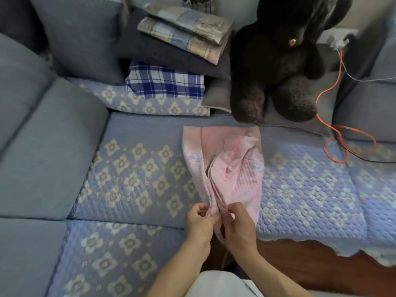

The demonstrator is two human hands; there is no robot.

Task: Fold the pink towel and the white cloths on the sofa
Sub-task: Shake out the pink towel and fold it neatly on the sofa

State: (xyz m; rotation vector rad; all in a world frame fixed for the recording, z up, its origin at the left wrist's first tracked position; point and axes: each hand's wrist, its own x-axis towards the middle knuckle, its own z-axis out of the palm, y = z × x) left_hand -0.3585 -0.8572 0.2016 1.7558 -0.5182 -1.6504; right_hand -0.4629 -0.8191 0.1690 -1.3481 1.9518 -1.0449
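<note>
No legible text, labels, brands or numbers anywhere in view. The pink towel (pixel 227 168) carries only a faint printed pattern, no lettering that resolves. The folded plaid cloths behind it show checks only.

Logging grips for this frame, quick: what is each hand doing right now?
Left hand: fingers pinch the near edge of the pink towel.
Right hand: fingers pinch the same edge, right beside the left hand.

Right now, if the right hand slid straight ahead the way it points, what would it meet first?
The right hand already grips the pink towel; going on, it would meet more towel, then probably the dark plush toy.
</note>
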